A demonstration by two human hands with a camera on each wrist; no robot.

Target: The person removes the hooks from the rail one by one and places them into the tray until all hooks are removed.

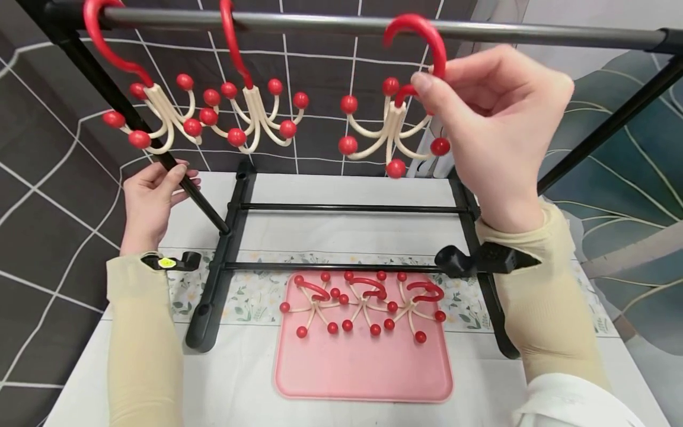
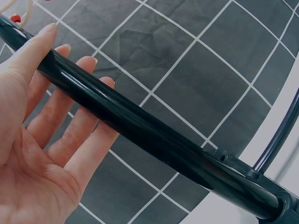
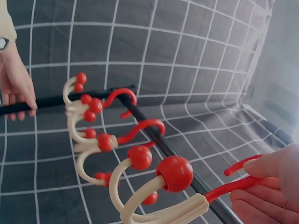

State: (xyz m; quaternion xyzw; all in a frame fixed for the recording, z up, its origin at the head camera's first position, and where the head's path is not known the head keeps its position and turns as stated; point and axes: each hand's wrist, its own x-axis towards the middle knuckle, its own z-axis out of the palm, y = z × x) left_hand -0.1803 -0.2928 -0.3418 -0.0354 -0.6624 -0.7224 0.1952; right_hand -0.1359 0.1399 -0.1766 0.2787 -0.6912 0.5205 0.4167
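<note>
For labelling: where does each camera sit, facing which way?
Head: on the head, facing forward and down at a black tubular rack; left hand, right hand, beige sleeves show.
Left wrist: worn there, facing its hand on the rack.
Right wrist: worn there, facing red-and-cream ball-tipped hangers; both hands show.
Shared: head and right wrist show these hangers.

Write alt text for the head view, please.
A person's right grip holds a red-hooked hanger by its hook near a dark rail, where two others hang. The left grip holds a slanted post; three more lie on a pink tray.
</note>
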